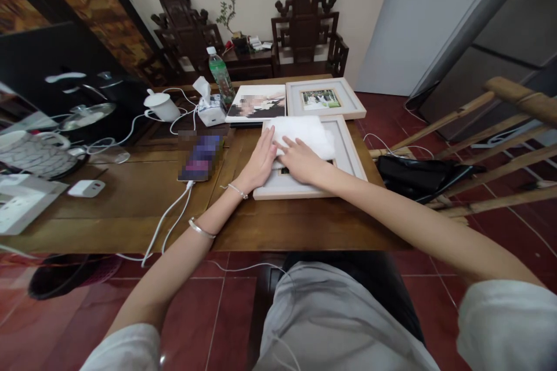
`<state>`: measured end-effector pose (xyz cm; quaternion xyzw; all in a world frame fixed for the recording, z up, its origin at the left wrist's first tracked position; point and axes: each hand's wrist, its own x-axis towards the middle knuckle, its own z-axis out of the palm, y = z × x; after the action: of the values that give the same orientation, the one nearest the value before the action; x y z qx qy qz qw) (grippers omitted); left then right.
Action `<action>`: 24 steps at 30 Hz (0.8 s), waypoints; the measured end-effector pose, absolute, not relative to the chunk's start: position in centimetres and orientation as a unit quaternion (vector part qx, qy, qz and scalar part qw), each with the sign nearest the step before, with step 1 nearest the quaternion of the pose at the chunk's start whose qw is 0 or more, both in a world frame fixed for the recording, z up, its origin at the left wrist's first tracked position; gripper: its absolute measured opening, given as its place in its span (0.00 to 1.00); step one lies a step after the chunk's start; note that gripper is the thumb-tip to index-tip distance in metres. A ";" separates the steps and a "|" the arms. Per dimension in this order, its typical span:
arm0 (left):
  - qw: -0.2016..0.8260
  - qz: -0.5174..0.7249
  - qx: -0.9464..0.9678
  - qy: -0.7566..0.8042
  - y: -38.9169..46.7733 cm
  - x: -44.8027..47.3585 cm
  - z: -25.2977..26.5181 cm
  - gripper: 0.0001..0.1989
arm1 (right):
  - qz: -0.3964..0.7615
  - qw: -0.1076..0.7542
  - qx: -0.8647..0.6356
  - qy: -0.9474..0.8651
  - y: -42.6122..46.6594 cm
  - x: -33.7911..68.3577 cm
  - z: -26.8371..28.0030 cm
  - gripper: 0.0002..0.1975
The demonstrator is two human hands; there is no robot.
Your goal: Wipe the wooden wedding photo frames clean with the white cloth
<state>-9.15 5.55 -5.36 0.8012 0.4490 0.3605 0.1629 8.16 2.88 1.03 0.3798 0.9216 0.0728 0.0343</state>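
Observation:
A folded white cloth or wad of tissue (pixel 304 133) lies across the nearer picture frame (pixel 354 153), hiding much of its picture. My left hand (pixel 260 161) rests at the cloth's left edge, fingers stretched out and pointing away from me. On the cloth's near side, my right hand (pixel 304 161) lies palm down with its fingers spread. The two hands almost meet by their fingertips. Behind them is a second framed photo (pixel 322 98) in a pale wooden frame, and left of it a white-edged picture panel (pixel 261 103).
Left on the wooden table (pixel 243 223) are a phone (pixel 200 157) with a white cable, a tissue box (pixel 212 110), a green-labelled bottle (pixel 221 75), a lidded white cup (pixel 162 106), a kettle (pixel 37 153) and a power strip (pixel 26 200). A wooden rack (pixel 474 127) stands at right.

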 end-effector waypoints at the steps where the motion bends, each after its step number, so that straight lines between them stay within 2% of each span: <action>1: 0.163 0.363 0.800 0.449 5.6 -9.1 -5.4 0.39 | 0.060 0.043 0.360 0.930 1.7 8.5 1.5 0.22; 4: 0.163 0.350 0.803 0.455 5.4 -9.1 -5.2 0.38 | -0.025 0.080 0.311 0.947 -1.1 10.1 3.6 0.22; 7: 0.161 0.316 0.819 0.451 5.2 -8.8 -4.8 0.35 | -0.121 0.129 0.325 0.929 -1.5 12.6 6.4 0.22; 11: 0.162 0.307 0.830 0.436 5.0 -8.3 -4.5 0.33 | -0.119 0.185 0.435 0.873 1.6 15.4 8.8 0.21; 14: 0.157 0.312 0.830 0.435 4.9 -8.2 -4.5 0.33 | -0.011 0.111 0.514 0.851 4.6 15.3 8.3 0.22; 18: 0.140 0.309 0.835 0.434 4.9 -8.3 -4.2 0.30 | 0.095 -0.011 0.423 0.901 7.6 11.6 5.5 0.25; 21: 0.139 0.294 0.837 0.441 4.8 -8.4 -3.8 0.29 | 0.085 -0.014 0.363 0.928 8.8 8.4 3.7 0.23; 24: 0.148 0.298 0.835 0.438 4.7 -8.4 -3.6 0.28 | 0.074 -0.007 0.371 0.926 9.4 7.1 2.8 0.18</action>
<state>-8.36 4.71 -3.60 0.8352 0.4379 0.2982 0.1479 7.08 9.39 2.75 0.3712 0.9256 0.0738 -0.0067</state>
